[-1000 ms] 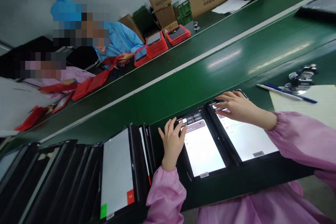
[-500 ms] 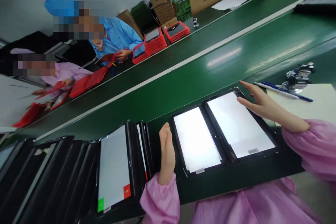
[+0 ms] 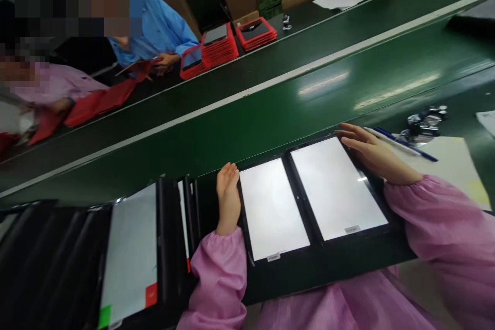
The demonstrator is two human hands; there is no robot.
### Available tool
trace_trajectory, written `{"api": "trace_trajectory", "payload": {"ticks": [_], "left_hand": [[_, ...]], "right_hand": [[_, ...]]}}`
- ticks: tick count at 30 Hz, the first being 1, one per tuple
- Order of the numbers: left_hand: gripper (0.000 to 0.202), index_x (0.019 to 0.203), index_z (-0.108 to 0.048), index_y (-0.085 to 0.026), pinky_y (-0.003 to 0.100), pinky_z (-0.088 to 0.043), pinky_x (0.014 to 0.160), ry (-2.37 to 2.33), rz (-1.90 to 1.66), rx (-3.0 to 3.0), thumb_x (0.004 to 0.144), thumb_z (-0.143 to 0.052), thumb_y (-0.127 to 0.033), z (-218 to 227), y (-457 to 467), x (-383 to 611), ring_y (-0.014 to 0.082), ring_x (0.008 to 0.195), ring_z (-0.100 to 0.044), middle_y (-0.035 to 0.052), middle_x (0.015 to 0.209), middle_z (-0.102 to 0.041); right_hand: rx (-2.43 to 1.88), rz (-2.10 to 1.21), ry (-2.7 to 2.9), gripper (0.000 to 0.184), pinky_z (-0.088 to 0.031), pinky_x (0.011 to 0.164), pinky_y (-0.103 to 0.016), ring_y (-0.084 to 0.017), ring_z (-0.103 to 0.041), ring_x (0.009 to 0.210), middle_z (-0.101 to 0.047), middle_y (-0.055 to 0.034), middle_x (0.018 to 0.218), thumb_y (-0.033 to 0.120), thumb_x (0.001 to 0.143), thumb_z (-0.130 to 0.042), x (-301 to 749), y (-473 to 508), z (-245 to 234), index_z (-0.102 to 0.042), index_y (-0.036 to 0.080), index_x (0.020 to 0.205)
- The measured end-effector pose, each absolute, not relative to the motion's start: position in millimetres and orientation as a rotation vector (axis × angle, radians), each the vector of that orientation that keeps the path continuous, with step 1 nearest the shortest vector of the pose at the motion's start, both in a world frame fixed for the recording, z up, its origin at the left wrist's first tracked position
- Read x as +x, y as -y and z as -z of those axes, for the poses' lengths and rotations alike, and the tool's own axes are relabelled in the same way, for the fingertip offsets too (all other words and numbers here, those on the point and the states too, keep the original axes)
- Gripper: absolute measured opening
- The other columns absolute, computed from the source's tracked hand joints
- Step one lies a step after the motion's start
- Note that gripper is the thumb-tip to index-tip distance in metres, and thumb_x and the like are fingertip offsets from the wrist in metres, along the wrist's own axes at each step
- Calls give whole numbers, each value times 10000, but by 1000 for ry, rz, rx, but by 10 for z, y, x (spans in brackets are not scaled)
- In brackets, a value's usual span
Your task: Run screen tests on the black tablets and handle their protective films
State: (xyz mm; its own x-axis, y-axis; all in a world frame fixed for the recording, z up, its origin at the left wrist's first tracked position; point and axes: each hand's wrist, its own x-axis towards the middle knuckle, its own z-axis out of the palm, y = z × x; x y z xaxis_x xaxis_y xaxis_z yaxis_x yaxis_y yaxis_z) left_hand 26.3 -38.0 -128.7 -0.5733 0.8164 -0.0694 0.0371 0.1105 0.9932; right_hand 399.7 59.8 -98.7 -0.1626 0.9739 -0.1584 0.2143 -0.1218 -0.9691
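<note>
Tablets (image 3: 274, 211) are flanked by the left hand (image 3: 228, 196), held flat and unclenched, and the right hand (image 3: 373, 154), fingers spread apart.

It's a single head cam looking forward and down from the wearer's side of the green bench (image 3: 251, 126), pretty close to the left hand (image 3: 228, 197) and right hand (image 3: 369, 153), tilted so the bench climbs rightward, with a co-worker in blue (image 3: 164, 26) farther off, upper left.
</note>
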Motion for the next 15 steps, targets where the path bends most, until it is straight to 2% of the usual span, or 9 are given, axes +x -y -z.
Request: {"api": "trace_trajectory", "payload": {"ticks": [4, 8, 15], "left_hand": [[576, 1271, -636, -245, 489, -366, 1320, -1679, -1551, 891, 770, -833, -448, 1286, 393, 245, 310, 1485, -555, 131, 1434, -655], [700, 1293, -635, -258, 507, -340, 1332, -1663, -1509, 971, 667, -913, -402, 1259, 415, 255, 338, 1514, -518, 125, 1487, -625], [804, 1385, -583, -269, 537, -339, 1327, -1666, -1405, 1093, 681, -927, -450, 1275, 440, 225, 364, 1578, -433, 130, 1571, -559]], "right_hand": [[-1371, -1353, 1428, 640, -570, 1139, -550, -350, -625, 1403, -649, -110, 1522, 521, 857, -758, 4018, -636, 1027, -621, 328, 1451], [-1338, -1381, 1435, 702, -539, 1171, -556, -349, -580, 1452, -623, -105, 1555, 434, 796, -791, 4032, -649, 1040, -603, 340, 1466], [-1357, -1381, 1456, 816, -446, 1259, -562, -349, -519, 1508, -586, -112, 1592, 425, 741, -866, 4029, -590, 986, -571, 315, 1495]]}}
